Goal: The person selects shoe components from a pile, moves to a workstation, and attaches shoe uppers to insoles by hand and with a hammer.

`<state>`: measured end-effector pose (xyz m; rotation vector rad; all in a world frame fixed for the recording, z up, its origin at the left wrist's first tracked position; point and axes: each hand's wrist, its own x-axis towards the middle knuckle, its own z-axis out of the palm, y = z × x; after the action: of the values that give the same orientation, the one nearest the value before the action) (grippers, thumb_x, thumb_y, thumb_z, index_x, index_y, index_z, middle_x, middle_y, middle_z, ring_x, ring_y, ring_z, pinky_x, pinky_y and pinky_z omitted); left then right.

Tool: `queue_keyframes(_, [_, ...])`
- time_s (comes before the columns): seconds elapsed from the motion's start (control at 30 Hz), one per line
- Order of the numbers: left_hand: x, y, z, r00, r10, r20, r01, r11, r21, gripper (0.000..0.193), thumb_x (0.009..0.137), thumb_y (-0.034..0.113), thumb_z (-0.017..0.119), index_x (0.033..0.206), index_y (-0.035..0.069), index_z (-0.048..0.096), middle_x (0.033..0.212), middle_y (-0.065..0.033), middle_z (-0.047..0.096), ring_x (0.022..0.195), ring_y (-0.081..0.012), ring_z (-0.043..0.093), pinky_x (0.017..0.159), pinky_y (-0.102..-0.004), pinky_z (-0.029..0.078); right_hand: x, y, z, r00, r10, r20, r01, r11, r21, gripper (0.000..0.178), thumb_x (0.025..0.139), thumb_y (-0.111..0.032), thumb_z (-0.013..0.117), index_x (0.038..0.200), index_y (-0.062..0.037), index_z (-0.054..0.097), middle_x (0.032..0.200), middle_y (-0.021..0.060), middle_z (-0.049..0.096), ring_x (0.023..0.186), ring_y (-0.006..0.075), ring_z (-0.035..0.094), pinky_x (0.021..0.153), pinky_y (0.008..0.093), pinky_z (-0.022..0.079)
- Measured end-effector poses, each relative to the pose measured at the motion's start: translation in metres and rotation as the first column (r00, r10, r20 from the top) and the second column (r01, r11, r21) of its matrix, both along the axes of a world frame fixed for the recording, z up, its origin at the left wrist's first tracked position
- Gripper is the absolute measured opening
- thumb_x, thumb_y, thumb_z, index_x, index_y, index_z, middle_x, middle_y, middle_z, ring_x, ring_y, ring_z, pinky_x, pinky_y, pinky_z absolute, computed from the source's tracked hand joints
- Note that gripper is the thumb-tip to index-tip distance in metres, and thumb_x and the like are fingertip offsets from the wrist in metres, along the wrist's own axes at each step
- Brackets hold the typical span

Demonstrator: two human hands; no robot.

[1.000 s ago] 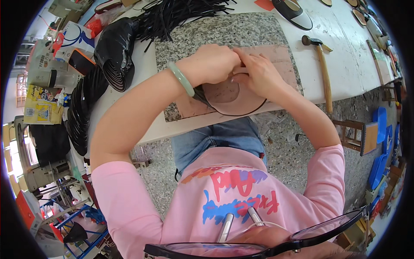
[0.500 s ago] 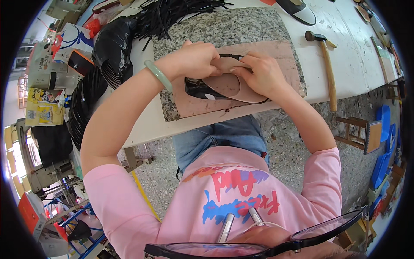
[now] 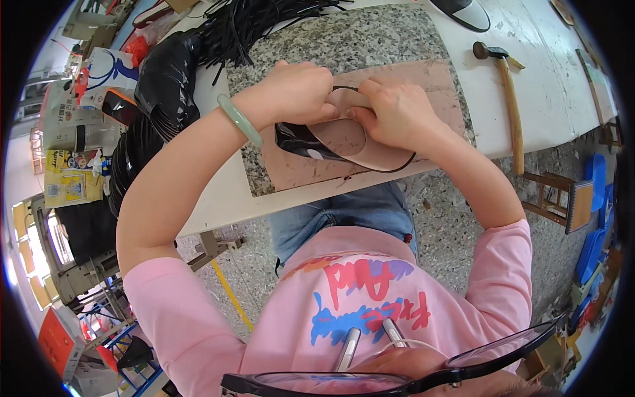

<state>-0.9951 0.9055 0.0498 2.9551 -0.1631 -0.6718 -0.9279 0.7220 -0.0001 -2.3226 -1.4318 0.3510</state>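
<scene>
A shoe upper [image 3: 297, 140], glossy black at the toe with a small white patch and a beige lining, lies on a pinkish-brown sheet [image 3: 297, 177]. That sheet covers part of a speckled granite slab [image 3: 337, 45]. My left hand [image 3: 291, 92], below a pale green bangle [image 3: 239, 120], pinches the upper's far edge with fingers curled. Closed on the same far edge, a little to the right, is my right hand [image 3: 399, 118], its thumb pressed against the beige lining. My hands hide part of that edge.
A hammer [image 3: 509, 109] with a wooden handle lies at the right of the white table [image 3: 555, 99]. Thin black strips [image 3: 264, 30] and a shiny black bundle [image 3: 167, 83] occupy the far left. A black-and-white shoe piece [image 3: 466, 13] sits at the far edge. A wooden stool [image 3: 552, 198] stands on the floor.
The whole view has shifted slightly. My right fingers have curled in more tightly on the far edge, and the upper's near right edge sits a little lower. Both hands still hold it.
</scene>
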Motion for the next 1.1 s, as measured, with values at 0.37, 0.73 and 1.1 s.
queue_keyframes(0.37, [0.010,0.001,0.005,1.000,0.021,0.014,-0.021,0.999,-0.039,0.038,0.074,0.038,0.071,0.071,0.001,0.068,0.065,-0.0174,0.062,0.068,-0.0353,0.063,0.064,-0.0408,0.050,0.021,-0.015,-0.012,0.903,0.207,0.377,-0.384,0.783,0.490,0.026,0.087,-0.024,0.058,0.105,-0.0066,0.061,0.107,0.0058,0.054,0.109,0.0243,0.050,0.090,0.0398,0.043])
queue_keyframes(0.73, [0.017,0.013,0.011,0.963,-0.016,-0.269,-0.040,0.979,-0.201,0.026,0.071,0.018,0.070,0.082,-0.005,0.063,0.074,-0.0215,0.063,0.070,-0.0336,0.062,0.065,-0.0393,0.049,0.019,-0.013,-0.010,0.878,0.459,0.136,-0.478,0.829,0.289,0.043,0.083,-0.039,0.062,0.114,-0.0104,0.064,0.109,0.0040,0.051,0.106,0.0236,0.048,0.093,0.0388,0.043])
queue_keyframes(1.1, [0.002,0.015,0.010,0.972,0.030,-0.233,-0.080,0.975,-0.207,0.021,0.069,0.007,0.064,0.087,-0.003,0.060,0.078,-0.0208,0.061,0.080,-0.0385,0.060,0.070,-0.0452,0.048,0.013,0.010,-0.020,0.799,0.573,0.184,-0.600,0.735,0.316,0.040,0.082,-0.040,0.063,0.096,-0.0029,0.069,0.112,0.0057,0.053,0.108,0.0228,0.048,0.095,0.0345,0.042])
